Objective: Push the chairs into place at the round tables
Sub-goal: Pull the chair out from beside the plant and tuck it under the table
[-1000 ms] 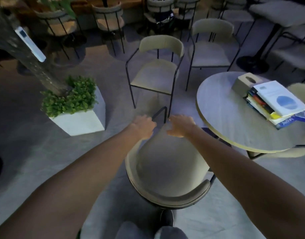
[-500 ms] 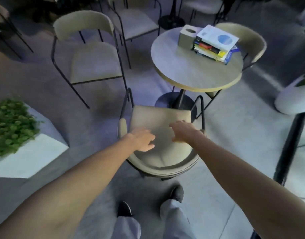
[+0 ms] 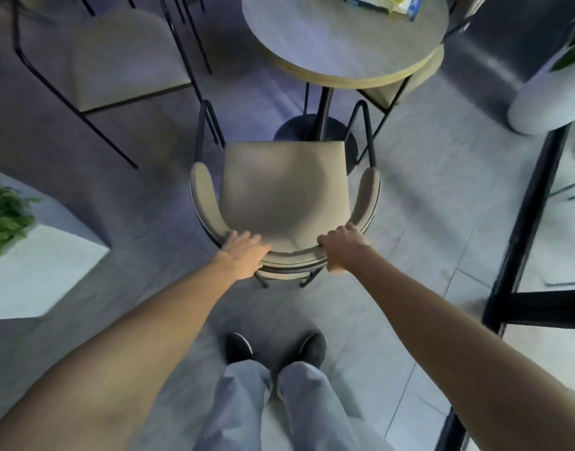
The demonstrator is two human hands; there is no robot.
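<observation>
- The floor (image 3: 426, 203) was grey and took up most of the view, with the person's two shoes near the bottom.
- The round counter (image 3: 338, 43) stood at the far side, on one dark pole with a round foot. Some books (image 3: 393, 3) lay on its far edge, mostly cut off by the top of the view.
- The near chair (image 3: 284, 196) stood right in front of the person. Its seat pointed at the counter, and its front edge reached about as far as the pole's foot. It was not under the counter top yet, so it looked like it needed one more push.
- A second chair (image 3: 116, 56) stood far left, well apart from the counter. It looked like it had not been pushed in.
- A third chair (image 3: 406, 83) sat on the far right side, partly under the counter top. That one looked done.
- A white planter box (image 3: 38, 271) with green leaves stood at the left, near the chair but not touching it.
- The left hand (image 3: 243, 255) lay on the left part of the near chair's curved back, fingers spread out and mostly flat, pressing more than holding.
- The right hand (image 3: 343, 247) was curled around the right part of the same back, closed on it.
</observation>
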